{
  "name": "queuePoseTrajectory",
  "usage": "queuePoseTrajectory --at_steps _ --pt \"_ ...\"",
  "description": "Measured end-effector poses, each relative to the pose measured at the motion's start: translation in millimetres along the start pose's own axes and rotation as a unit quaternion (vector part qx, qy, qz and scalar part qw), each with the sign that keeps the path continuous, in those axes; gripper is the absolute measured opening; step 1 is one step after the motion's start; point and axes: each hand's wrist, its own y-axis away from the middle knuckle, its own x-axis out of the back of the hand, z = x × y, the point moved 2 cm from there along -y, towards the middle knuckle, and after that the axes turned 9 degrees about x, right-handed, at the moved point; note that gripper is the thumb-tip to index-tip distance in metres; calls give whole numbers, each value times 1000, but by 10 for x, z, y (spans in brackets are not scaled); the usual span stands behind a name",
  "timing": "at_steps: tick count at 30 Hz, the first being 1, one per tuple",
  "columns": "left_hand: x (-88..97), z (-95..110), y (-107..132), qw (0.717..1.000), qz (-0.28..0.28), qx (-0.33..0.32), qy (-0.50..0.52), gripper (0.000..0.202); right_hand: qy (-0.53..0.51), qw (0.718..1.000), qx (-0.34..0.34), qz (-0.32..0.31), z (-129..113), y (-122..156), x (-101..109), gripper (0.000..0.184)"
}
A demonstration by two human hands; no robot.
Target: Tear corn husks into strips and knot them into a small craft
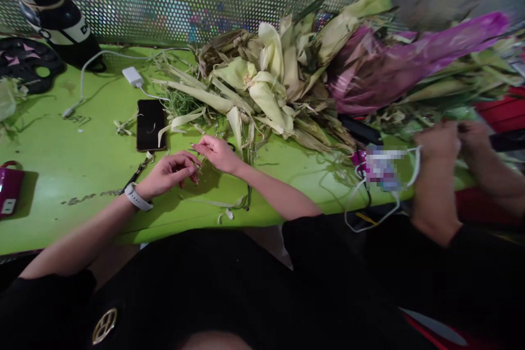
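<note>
My left hand (174, 172), with a white band at the wrist, is closed over the green table. Its fingertips pinch something small and pale that I cannot make out. Right beside it, my right hand (219, 154) is closed on what looks like small scissors (232, 147); a dark loop shows behind the fingers and a thin tip points toward my left hand. Just beyond both hands lie thin green strands (184, 99) and a large heap of corn husks (268, 95). A dark phone (151, 126) rests flat behind my left hand.
A pink plastic bag (377, 71) leans on the husks at right. A co-worker's hands (438, 139) are close by, near a white-corded pouch (383, 167). A white cable (84, 74), a charger (132, 76) and a tall bottle (68, 22) stand or lie at left on the green table (82, 158).
</note>
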Motion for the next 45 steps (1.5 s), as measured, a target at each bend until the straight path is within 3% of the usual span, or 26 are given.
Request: queuePoseTrajectory --at_steps 4,8,12,18,20,25,30,34,37,41,45 --pt "29 -36 -21 1000 26 -3 -1 24 -40 999 -29 -13 22 -8 -1 49" --pt "75 -45 -36 998 66 -1 -5 25 -110 986 -97 -80 -49 -5 79 51" --pt "111 -28 -37 995 99 -3 -3 23 -116 980 -91 -131 -182 4 236 61" --pt "124 -12 -34 995 99 -5 3 23 -4 970 -92 -225 -246 42 335 31" --pt "126 -18 -36 995 97 -7 1 23 24 976 -42 -212 -265 39 344 20" --pt "100 -10 -33 999 48 -10 -20 22 85 978 144 -122 -326 31 311 13" --pt "68 31 -22 1000 -12 -13 -10 21 90 956 238 -143 -311 50 186 13" --pt "59 27 -22 999 -47 -12 -13 21 121 951 247 -141 -233 72 120 16" --pt "62 28 -19 999 -43 -15 -21 21 158 950 238 -124 -180 83 95 19" --pt "62 65 -8 998 -26 -29 -43 21 171 959 194 -119 -173 85 84 19" --pt "59 80 -3 997 -9 -46 -58 20 112 978 129 -117 -221 96 61 20"
